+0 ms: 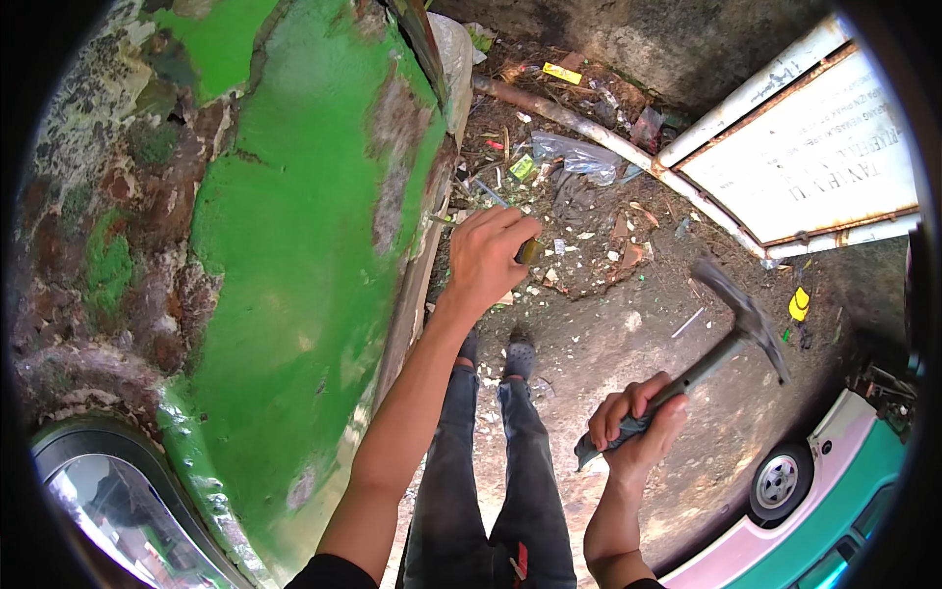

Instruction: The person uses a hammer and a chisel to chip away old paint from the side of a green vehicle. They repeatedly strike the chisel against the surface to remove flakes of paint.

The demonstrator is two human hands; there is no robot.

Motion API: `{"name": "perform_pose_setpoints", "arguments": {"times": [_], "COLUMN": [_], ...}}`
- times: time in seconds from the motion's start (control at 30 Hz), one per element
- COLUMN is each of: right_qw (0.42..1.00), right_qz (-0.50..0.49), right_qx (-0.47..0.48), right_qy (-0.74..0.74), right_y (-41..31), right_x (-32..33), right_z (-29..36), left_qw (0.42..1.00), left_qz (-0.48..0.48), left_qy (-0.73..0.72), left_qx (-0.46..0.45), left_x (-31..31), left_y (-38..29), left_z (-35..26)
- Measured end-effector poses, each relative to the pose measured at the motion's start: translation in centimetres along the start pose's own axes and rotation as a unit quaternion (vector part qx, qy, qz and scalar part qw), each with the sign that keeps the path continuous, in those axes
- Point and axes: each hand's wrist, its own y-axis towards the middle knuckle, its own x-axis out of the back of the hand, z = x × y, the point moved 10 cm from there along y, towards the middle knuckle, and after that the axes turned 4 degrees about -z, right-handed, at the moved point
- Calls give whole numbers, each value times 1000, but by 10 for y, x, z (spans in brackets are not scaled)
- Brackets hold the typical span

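Observation:
My left hand (486,247) grips a screwdriver or chisel by its amber handle (528,252). The tool's thin metal shaft (441,220) points left, at the lower edge of a green-painted vehicle body panel (294,243); whether the tip touches is hard to tell. Along that edge the paint has broken away, and a grey-brown bare patch (397,162) shows beside it. Held in my right hand (639,423) is a claw hammer (739,324), raised off to the right, its head slightly blurred and apart from the other tool.
Chips and litter cover the ground (589,331) around my feet. A rusty white metal frame with a lettered sign board (824,158) leans at upper right. A pink and teal vehicle (795,523) stands at lower right. A rubber-sealed window (110,515) is at lower left.

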Motion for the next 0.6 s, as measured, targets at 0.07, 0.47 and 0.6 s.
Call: {"name": "perform_pose_setpoints", "arguments": {"times": [0.07,0.47,0.6], "right_qw": [995,998,995], "right_qz": [11,-5,6], "right_qx": [59,28,75], "right_qy": [74,51,61], "right_y": [-3,13,9], "right_x": [-8,-6,-4], "right_z": [6,-24,-53], "left_qw": [1000,1000,1000], "left_qz": [5,6,-4], "left_qy": [-3,10,-12], "left_qx": [4,-16,4], "left_x": [-1,-1,-7], "left_y": [0,-10,1], "left_z": [0,0,-2]}}
